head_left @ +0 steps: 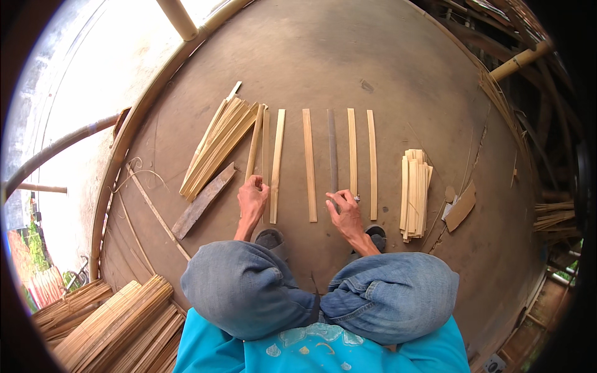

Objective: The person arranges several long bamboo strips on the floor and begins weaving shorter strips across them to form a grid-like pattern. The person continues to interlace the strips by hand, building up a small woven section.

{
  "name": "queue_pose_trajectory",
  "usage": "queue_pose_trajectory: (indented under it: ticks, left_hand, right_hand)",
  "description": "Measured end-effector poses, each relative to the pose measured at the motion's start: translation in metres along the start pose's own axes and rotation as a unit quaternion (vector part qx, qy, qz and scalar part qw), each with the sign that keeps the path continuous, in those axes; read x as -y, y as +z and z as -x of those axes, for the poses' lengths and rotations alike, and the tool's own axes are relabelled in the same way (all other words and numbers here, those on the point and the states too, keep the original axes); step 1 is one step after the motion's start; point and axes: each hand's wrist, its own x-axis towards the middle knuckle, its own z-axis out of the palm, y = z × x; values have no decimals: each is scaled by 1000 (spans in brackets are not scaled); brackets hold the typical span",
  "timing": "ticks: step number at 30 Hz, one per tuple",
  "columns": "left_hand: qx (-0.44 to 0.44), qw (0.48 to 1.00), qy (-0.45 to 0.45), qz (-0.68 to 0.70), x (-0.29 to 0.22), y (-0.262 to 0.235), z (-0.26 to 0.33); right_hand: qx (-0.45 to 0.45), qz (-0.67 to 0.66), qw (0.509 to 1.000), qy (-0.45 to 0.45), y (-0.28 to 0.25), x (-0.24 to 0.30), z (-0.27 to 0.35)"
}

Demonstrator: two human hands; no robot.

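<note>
Flat bamboo strips lie spaced side by side on the floor in front of me. My left hand (252, 198) pinches the lower end of a slanted bamboo strip (254, 143), beside a thin upright strip and a pale strip (278, 165). A reddish strip (309, 165) lies between my hands. My right hand (346, 214) has its fingers curled round the lower part of a dark bamboo strip (333, 149), whose bottom end is hidden. Two pale strips, a nearer one (352, 146) and an outer one (372, 165), lie at its right.
A fanned pile of strips (221, 149) and a weathered wood piece (204, 200) lie left. On the right are a stacked bundle (415, 196) and a cardboard scrap (461, 206). Larger bundles (118, 323) fill the lower left. A bamboo pole (155, 93) edges the floor.
</note>
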Motion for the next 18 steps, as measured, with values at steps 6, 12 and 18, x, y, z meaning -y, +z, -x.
queue_pose_trajectory:
  ticks: [6, 12, 18]
  left_hand:
    - [15, 997, -10, 69, 15, -14, -12]
    - [130, 944, -117, 279, 29, -30, -16]
    - [36, 978, -42, 199, 10, -35, -3]
  right_hand:
    - [4, -6, 1000, 21, -1, 0, 0]
    - [3, -45, 998, 46, 5, -2, -1]
    - [-3, -48, 998, 47, 2, -3, 0]
